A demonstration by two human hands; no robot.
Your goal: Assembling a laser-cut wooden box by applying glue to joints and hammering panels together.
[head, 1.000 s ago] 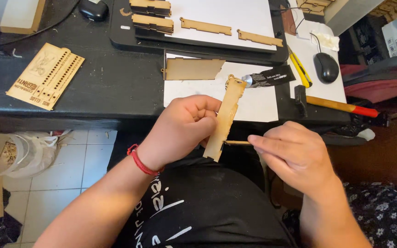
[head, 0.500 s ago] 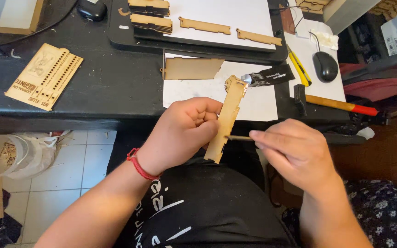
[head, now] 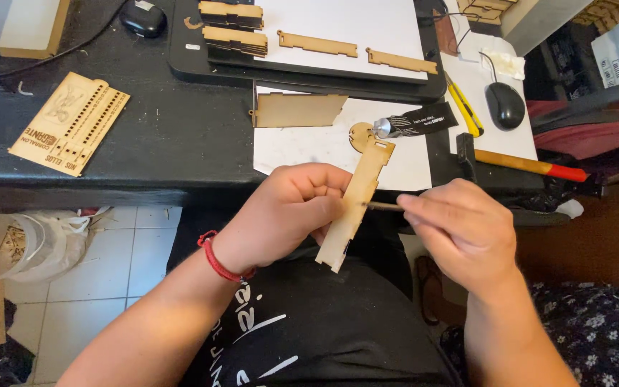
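Observation:
My left hand (head: 291, 211) grips a long notched wooden strip (head: 358, 193), held tilted over my lap just below the desk edge. A red cord bracelet sits on that wrist. My right hand (head: 460, 233) pinches a thin wooden stick (head: 383, 206) whose tip touches the strip's right edge near its middle. A small glue tube (head: 413, 123) with a silver cap lies on the white sheet (head: 302, 147) just above the strip.
On the black desk (head: 173, 143) lie a flat wooden panel (head: 296, 110), a slotted wooden board (head: 69, 123), a dark tray (head: 309, 72) with wooden parts, a yellow cutter (head: 465, 109), a hammer (head: 521, 165) and two computer mice. A plastic bag sits on the tiled floor at left.
The wooden strip has tilted slightly and shifted a little to the right in my left hand; my right hand with the stick stays against its edge.

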